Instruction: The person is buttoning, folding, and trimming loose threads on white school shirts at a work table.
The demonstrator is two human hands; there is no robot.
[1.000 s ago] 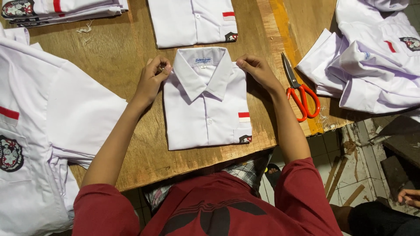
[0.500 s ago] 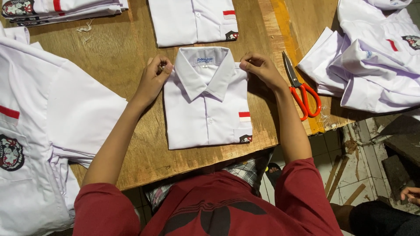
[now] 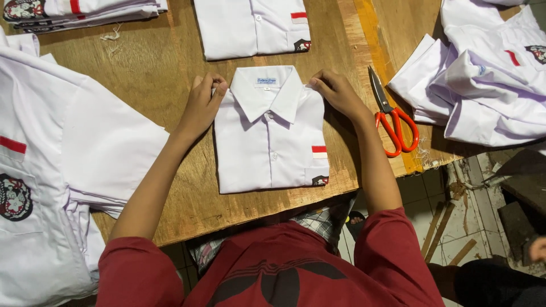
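Where the table (image 3: 170,62) nears its front edge — folded white shirt (image 3: 270,139), shoulders pinched by left hand (image 3: 200,105) and right hand (image 3: 336,91); scissors (image 3: 392,116) beside.

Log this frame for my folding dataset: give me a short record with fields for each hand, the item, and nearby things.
left hand: fingers on the left shoulder of the folded white collared shirt
right hand: fingers on its right shoulder
surface: brown wooden table
tool: orange-handled metal scissors, right of the shirt, untouched
nearby: second folded white shirt above; loose white shirt pile at right
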